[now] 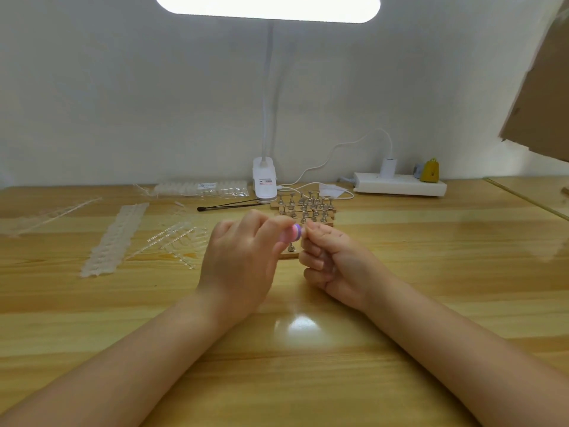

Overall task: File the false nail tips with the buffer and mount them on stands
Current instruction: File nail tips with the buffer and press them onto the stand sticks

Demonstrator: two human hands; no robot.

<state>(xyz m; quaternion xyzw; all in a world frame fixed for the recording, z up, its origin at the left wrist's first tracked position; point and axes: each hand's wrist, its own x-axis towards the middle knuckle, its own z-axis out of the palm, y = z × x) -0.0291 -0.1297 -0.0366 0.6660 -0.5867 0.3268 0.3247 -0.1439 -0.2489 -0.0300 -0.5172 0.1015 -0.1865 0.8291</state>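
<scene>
Both forearms rest on the wooden table and the 2 hands meet over its middle. The left hand is curled with its fingers narrowed around 1 pink and purple buffer, pinched between thumb and forefinger with its striped end toward 3 o'clock. The right hand is loosely fisted, its thumb and forefinger tips closed together just beside the buffer's end; whatever they pinch is too small to tell.

Just below the buffer, 1 metal stand sits on a wooden block. At 12 o'clock from the hands, a cluster of metal stands fills stacked wooden blocks, too many and too blurred to count. At 9 o'clock lie clear nail tip strips and loose clear frames. Farther, at 12 o'clock, 1 white clip lamp; at 1 o'clock, 1 white power strip.
</scene>
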